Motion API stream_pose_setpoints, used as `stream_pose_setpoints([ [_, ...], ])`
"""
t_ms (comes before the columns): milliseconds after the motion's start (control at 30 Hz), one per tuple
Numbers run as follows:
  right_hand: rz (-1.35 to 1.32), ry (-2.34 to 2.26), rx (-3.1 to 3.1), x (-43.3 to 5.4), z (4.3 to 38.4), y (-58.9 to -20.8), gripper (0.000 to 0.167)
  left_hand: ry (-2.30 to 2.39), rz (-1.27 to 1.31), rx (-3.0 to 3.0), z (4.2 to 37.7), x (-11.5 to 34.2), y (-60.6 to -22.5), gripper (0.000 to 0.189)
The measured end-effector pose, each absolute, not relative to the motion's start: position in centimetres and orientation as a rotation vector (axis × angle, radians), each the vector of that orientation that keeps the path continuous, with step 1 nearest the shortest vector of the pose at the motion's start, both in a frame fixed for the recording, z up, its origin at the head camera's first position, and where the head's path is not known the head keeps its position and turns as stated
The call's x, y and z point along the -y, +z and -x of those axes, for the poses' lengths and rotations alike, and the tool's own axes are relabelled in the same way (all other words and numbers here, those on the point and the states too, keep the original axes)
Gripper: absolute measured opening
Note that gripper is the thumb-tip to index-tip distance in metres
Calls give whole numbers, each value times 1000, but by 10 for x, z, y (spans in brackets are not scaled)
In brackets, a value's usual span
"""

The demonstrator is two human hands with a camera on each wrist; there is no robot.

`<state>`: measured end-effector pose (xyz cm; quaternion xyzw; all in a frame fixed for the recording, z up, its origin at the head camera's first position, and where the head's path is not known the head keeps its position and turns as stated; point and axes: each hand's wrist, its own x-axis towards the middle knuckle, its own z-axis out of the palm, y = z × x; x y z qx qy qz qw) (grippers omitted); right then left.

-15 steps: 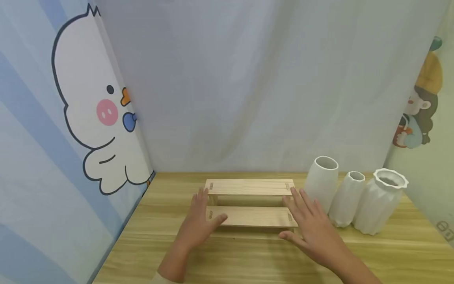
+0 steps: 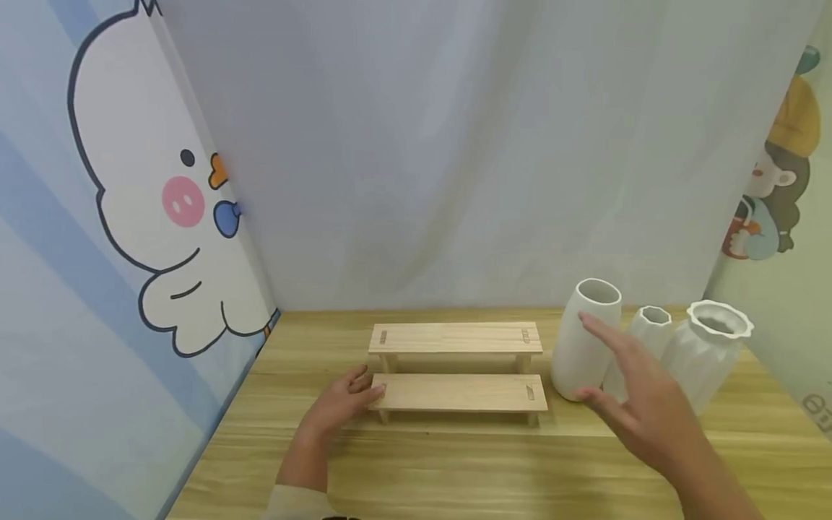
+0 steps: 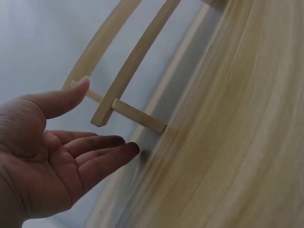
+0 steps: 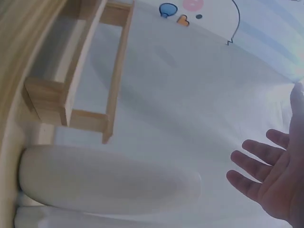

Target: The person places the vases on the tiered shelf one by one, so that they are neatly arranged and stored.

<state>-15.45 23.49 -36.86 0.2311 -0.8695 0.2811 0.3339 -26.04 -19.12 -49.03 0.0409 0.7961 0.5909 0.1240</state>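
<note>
A two-tier wooden stand (image 2: pixel 455 393) rests on the table, its upper board set behind and above the lower one. My left hand (image 2: pixel 338 408) is at the stand's left end, fingers loosely bent and thumb by the lower board's corner. In the left wrist view the palm faces the stand's end (image 3: pixel 135 61) with nothing gripped. Raised in front of the vases, my right hand (image 2: pixel 650 412) has spread fingers and holds nothing. It partly hides a tall smooth white vase (image 2: pixel 572 354), a slim faceted one (image 2: pixel 650 332) and a wide one with a ruffled rim (image 2: pixel 711 361).
The wood-grain table (image 2: pixel 455 469) extends forward of the stand. A pale grey curtain (image 2: pixel 422 159) hangs behind it. Side curtains carry a cartoon duck (image 2: pixel 143 144) on the left and a cartoon figure (image 2: pixel 773 195) on the right.
My right hand has left the stand's right end and moved right, in front of the vases. My left hand has shifted slightly left and lower, off the stand's top.
</note>
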Motion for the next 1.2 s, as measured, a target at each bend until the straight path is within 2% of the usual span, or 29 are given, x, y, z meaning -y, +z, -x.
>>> stream_pose_setpoints([
  [133,-546,879,2086,-260,151,-353,67,1718,-134,-2335,264,190,-492,78],
  [300,-343,964,1937,-296,153,-349,57,1671,-147,-2341,265,186,-493,72],
  [500,-158,1016,1761,-336,164,-355,53,1700,-183,-2270,266,180,-495,69],
  [767,96,934,1742,-383,170,-374,60,1808,-190,-2155,271,170,-498,67],
  [1000,320,1190,2032,-395,175,-384,76,1834,-187,-2169,274,171,-500,65],
  [1200,197,1375,2168,-394,196,-404,85,1840,-150,-2177,268,188,-504,66],
])
